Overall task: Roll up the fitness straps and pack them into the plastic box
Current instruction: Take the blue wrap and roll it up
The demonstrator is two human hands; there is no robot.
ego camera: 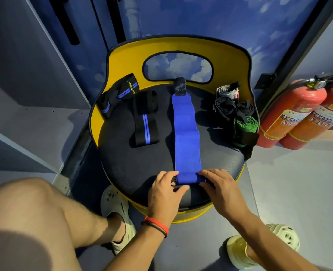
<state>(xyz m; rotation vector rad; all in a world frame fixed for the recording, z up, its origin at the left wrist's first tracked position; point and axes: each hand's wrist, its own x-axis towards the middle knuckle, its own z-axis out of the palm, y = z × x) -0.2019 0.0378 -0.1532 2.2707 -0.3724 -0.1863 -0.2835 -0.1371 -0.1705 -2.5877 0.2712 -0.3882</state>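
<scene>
A long blue strap point(185, 133) lies flat down the middle of the black seat cushion point(122, 167), its dark end tab at the far side. My left hand point(165, 190) and my right hand point(220, 188) pinch its near end from either side, where a small fold is turned. Two black straps with blue stripes lie unrolled at the left: one point(145, 118) on the cushion, one point(118, 92) against the yellow backrest. Rolled straps sit at the right: a grey one point(228, 91), black ones point(233, 107) and a green one point(246, 124). No plastic box is in view.
The seat is a round chair with a yellow backrest point(181, 45) that wraps the far side. Two red fire extinguishers point(298, 114) stand on the floor at the right. Grey shelving point(25, 114) is at the left. My bare knee point(35, 212) and sandalled feet are below the seat.
</scene>
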